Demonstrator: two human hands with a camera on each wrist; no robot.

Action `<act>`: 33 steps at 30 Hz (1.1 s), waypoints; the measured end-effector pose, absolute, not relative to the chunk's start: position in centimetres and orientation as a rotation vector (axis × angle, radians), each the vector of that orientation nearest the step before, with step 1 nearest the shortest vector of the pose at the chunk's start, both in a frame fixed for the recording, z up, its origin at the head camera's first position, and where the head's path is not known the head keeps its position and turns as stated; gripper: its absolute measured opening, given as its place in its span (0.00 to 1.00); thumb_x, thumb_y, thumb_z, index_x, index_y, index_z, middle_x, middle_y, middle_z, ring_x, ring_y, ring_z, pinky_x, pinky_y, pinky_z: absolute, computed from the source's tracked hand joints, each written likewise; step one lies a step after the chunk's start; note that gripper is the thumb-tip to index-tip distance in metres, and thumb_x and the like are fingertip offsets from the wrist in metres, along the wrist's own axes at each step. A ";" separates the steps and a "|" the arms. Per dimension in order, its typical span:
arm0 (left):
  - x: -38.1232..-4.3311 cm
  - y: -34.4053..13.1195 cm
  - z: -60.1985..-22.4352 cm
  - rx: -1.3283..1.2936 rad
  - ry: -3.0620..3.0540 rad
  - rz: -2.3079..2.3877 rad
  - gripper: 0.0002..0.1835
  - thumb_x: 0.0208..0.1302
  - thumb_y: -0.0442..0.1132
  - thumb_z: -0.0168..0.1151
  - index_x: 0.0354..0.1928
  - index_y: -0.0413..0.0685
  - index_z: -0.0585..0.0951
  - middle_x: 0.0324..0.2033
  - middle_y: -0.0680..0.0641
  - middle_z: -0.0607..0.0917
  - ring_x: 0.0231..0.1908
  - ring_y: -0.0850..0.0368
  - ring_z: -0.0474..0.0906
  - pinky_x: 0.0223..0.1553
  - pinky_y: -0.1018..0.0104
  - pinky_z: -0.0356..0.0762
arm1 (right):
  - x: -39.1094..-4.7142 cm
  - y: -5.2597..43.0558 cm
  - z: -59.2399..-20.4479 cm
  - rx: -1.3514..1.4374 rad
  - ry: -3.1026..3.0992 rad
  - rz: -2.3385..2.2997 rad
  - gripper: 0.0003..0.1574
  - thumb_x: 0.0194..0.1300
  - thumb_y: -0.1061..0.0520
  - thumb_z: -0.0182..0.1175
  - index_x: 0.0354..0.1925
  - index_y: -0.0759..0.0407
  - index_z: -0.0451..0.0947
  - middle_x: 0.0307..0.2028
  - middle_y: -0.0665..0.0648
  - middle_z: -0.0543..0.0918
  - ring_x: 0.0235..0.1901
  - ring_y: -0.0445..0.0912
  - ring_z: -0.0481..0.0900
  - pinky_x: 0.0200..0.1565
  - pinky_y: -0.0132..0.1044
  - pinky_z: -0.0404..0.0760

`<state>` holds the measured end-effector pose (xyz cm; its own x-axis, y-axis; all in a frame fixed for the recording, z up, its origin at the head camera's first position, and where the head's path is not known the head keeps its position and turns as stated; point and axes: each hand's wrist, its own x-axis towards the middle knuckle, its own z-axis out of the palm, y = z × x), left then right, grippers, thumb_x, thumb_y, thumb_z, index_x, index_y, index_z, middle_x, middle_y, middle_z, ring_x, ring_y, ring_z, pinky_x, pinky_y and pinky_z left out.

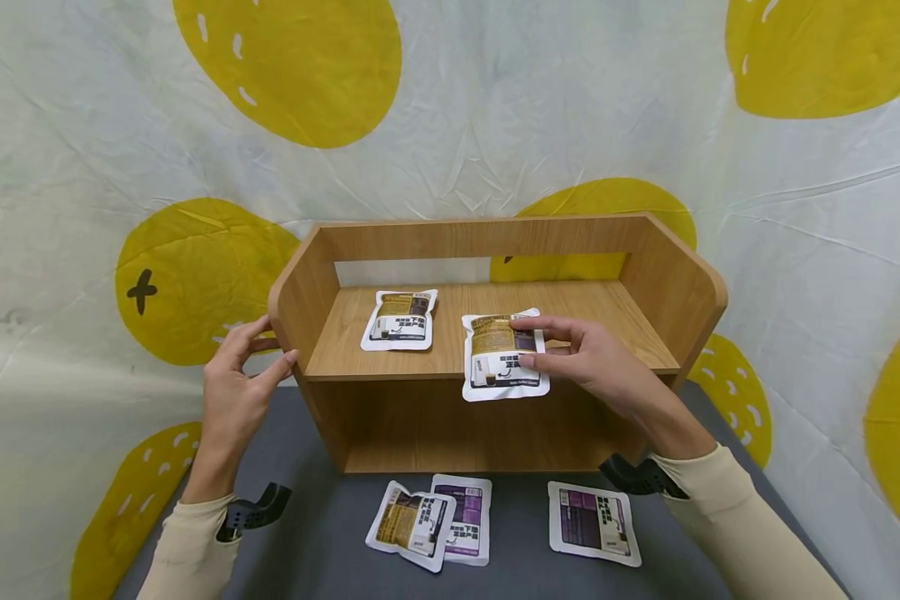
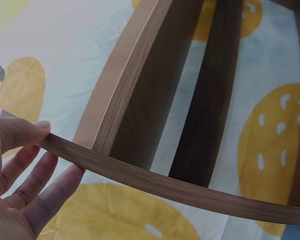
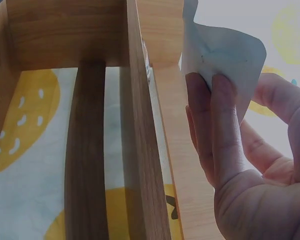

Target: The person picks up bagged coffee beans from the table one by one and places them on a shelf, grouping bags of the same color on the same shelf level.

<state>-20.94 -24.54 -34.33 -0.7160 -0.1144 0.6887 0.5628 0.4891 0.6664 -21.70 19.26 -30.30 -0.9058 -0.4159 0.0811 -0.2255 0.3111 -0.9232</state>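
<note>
My right hand [image 1: 607, 362] pinches a white pouch with a gold panel [image 1: 504, 367] by its right edge, holding it up in front of the upper board's front edge. In the right wrist view the pouch's plain back [image 3: 225, 55] faces the camera, two fingers of the right hand [image 3: 255, 165] against it. The wooden shelf [image 1: 420, 421] has two levels. Its left side panel [image 2: 140, 180] is gripped at the edge by my left hand [image 2: 30, 175], thumb on one face and fingers on the other. A similar gold pouch [image 1: 400, 321] lies on the upper level's left part.
On the grey table [image 1: 315, 533] before the shelf, a gold pouch [image 1: 411, 525] partly overlaps a purple pouch [image 1: 468, 521]. Farther right lies another purple pouch [image 1: 594, 523]. A white cloth with yellow fruit shapes [image 1: 450, 100] hangs behind the shelf.
</note>
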 end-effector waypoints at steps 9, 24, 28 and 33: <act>-20.9 -24.5 -34.3 -0.371 -2.041 -1.260 0.35 0.57 0.24 0.73 0.67 0.52 0.78 0.50 0.48 0.79 0.47 0.66 0.81 0.35 0.78 0.84 | -23.5 18.6 -29.6 -0.562 2.441 -1.633 0.34 0.68 0.50 0.68 0.70 0.51 0.74 0.54 0.66 0.81 0.42 0.52 0.85 0.43 0.34 0.87; -20.9 -24.5 -34.3 -0.376 -2.039 -1.269 0.35 0.57 0.24 0.73 0.67 0.52 0.79 0.50 0.48 0.79 0.47 0.65 0.81 0.35 0.78 0.85 | -25.3 18.5 -29.1 -0.582 2.484 -1.569 0.36 0.68 0.52 0.68 0.71 0.50 0.72 0.67 0.65 0.71 0.49 0.55 0.80 0.46 0.30 0.83; -20.9 -24.5 -34.2 -0.367 -2.042 -1.266 0.35 0.57 0.24 0.73 0.67 0.52 0.79 0.51 0.48 0.79 0.47 0.65 0.81 0.35 0.78 0.84 | -25.8 18.4 -28.9 -0.595 2.496 -1.579 0.36 0.67 0.54 0.69 0.71 0.52 0.73 0.69 0.65 0.70 0.53 0.56 0.76 0.46 0.28 0.80; -20.8 -24.4 -34.2 -0.365 -2.043 -1.257 0.35 0.57 0.24 0.73 0.67 0.51 0.79 0.50 0.47 0.79 0.47 0.66 0.81 0.34 0.78 0.84 | -26.5 18.2 -28.8 -0.564 2.506 -1.568 0.37 0.65 0.54 0.71 0.70 0.52 0.74 0.71 0.64 0.68 0.58 0.57 0.72 0.50 0.29 0.77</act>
